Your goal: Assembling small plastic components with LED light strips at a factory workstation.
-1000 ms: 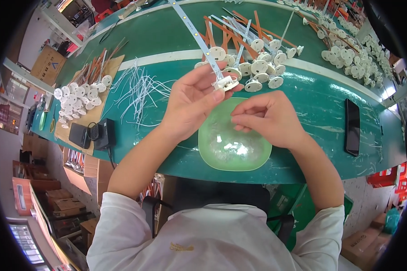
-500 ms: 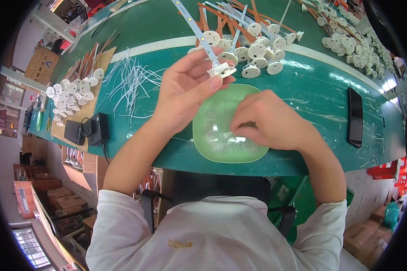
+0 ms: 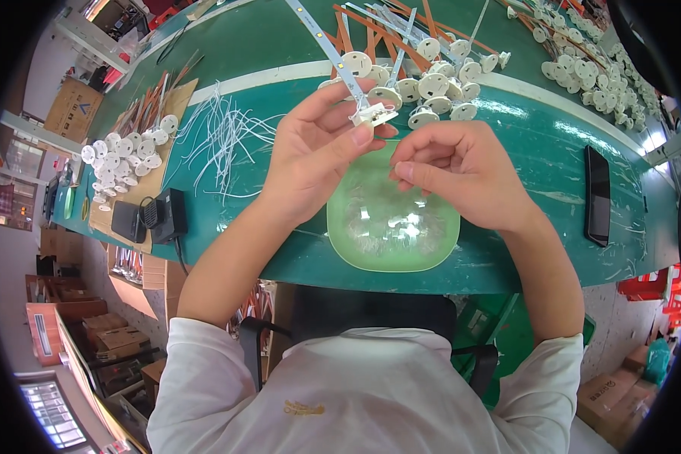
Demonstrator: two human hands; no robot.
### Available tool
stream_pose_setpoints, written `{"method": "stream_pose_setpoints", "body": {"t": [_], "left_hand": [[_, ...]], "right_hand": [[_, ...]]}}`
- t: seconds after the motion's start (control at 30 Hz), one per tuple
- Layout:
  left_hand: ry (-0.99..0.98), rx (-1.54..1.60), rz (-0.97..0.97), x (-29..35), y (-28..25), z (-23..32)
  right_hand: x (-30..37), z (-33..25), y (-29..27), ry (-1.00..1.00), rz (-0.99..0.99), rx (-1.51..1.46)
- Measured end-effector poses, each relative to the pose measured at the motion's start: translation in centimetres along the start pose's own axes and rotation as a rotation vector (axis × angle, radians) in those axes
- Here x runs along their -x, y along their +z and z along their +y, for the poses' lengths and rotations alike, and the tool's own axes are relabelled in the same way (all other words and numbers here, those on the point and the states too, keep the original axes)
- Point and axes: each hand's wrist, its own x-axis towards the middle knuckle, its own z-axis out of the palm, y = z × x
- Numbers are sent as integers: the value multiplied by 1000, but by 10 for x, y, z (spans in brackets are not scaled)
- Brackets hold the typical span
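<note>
My left hand (image 3: 304,160) is closed on an LED strip (image 3: 327,47), pinching its white end cap (image 3: 375,115) between thumb and fingers. The strip slants up and to the left from the cap. Just right of the cap, my right hand (image 3: 473,175) is held in a pinch above a green plastic bowl (image 3: 392,265). Whatever sits between those fingertips is too small or hidden to name. Small clear or whitish bits lie in the bowl, whose upper right part is covered by my right hand.
White round-capped strips (image 3: 433,85) are piled beyond my hands, with more at the far right and on cardboard at left. Loose white wires (image 3: 223,144) and black power adapters (image 3: 166,217) lie to the left. A black phone (image 3: 597,197) rests at the right.
My right hand has risen out of the bowl and come closer to the end cap, fingers still pinched. My left hand keeps its hold on the LED strip.
</note>
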Motion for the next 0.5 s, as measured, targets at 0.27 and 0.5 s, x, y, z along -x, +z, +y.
{"method": "stream_pose_setpoints", "body": {"t": [0.27,0.5], "left_hand": [[4,27,-27,0,-1,-3],[19,70,-32,1,0,-4]], "right_hand": [[0,3,2,-94,57,151],[1,-3,16,29,180,-5]]}}
